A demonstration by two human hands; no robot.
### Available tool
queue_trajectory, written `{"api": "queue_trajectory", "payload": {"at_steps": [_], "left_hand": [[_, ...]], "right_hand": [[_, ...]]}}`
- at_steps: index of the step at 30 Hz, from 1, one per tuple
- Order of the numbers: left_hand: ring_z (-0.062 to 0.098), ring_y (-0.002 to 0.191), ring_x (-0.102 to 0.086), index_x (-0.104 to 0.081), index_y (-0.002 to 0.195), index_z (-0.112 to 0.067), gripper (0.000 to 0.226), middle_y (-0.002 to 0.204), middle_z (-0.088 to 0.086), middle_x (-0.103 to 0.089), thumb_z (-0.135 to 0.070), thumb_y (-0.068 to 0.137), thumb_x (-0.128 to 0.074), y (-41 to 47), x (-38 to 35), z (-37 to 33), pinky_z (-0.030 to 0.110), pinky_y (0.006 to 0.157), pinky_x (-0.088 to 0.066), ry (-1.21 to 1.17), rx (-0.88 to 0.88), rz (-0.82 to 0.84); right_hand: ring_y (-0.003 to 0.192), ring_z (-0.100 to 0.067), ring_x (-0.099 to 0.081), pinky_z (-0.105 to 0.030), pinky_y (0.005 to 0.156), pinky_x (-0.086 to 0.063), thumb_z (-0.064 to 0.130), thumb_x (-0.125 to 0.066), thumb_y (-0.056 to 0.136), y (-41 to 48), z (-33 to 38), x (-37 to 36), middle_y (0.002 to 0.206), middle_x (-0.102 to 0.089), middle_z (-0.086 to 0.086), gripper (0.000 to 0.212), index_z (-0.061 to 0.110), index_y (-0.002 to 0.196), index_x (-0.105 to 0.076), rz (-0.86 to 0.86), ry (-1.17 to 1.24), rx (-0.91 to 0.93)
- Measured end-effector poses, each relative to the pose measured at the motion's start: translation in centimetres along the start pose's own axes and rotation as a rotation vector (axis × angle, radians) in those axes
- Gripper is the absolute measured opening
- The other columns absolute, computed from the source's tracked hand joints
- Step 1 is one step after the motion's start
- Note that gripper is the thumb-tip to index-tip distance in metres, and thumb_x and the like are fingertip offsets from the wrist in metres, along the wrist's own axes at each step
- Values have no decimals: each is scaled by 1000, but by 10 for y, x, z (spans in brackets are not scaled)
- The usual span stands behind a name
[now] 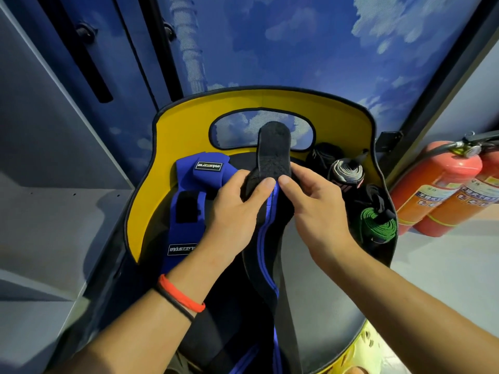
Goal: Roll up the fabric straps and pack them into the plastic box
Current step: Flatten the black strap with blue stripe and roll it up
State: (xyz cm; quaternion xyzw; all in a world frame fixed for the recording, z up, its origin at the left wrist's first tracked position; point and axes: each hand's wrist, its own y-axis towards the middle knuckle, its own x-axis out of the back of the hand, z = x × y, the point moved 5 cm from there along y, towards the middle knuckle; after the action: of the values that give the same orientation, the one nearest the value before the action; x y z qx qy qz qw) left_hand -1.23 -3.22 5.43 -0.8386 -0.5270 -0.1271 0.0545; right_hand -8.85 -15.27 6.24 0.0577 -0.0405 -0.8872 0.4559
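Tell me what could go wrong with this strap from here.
The left hand and right hand only pinch the black strap with their fingers; it could slip loose.
Its long tail hangs below, so the roll may go crooked.
Its fuzzy end might snag the blue wrap nearby.

Single head view, steep downward, close over hands point(272, 211).
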Motion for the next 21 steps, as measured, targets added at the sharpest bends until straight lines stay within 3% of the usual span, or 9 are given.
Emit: {"api": "queue_trajectory", "payload": {"at_steps": [3,5,7,10,15,18,21], "left_hand": [[6,124,-58,-53,143,-23,53,129,-10,-66,-55,100,-53,-5,-8,6,38,114,-42,-188,115,59],[11,113,-63,-56,132,-13,34,117,-2,-70,-35,107,-47,-6,-10,2,34,108,-46,-252,40,53],[16,97,-66,-61,114,-11,20,104,4,-71,-24,108,-48,-5,-10,-4,29,91,-53,-216,-56,20],[3,70,-56,-62,87,-22,18,73,-13,-62,-29,103,-57,1,-7,-7,21,67,-45,-65,-107,-39],[11,79,-69,-78,82,-19,15,80,4,-75,-29,91,-75,10,-2,-8,41,79,-57,-153,-23,-26],[-1,74,-72,-76,62,-32,31,72,-13,-76,-20,91,-76,16,-7,-2,18,71,-55,-314,79,-18],[-7,71,-70,-74,57,-34,36,69,-18,-74,-20,90,-77,22,-10,11,12,68,-54,-335,127,-52]], "right_hand": [[111,-13,-71,-37,99,-55,7,-58,102,4,-1,3,115,-76,3,30,13,129,-69,-16,6,0],[111,-16,-71,-40,100,-55,7,-58,102,7,-3,5,115,-76,1,29,11,129,-69,-46,35,-13],[109,-16,-72,-41,101,-55,7,-59,102,9,-4,8,113,-77,1,28,11,127,-70,-82,63,-30],[105,-15,-73,-40,100,-56,10,-63,100,12,-4,17,109,-78,0,24,12,122,-72,-123,74,-58],[101,-16,-74,-38,92,-57,23,-67,98,12,-11,25,105,-79,-1,19,16,114,-75,-103,82,-130],[96,-10,-73,-29,87,-55,26,-67,98,7,-22,19,102,-79,1,18,15,108,-77,-16,31,-199],[104,-17,-74,-41,101,-55,28,-66,99,2,-39,12,106,-79,2,20,16,111,-76,72,14,-322]]}}
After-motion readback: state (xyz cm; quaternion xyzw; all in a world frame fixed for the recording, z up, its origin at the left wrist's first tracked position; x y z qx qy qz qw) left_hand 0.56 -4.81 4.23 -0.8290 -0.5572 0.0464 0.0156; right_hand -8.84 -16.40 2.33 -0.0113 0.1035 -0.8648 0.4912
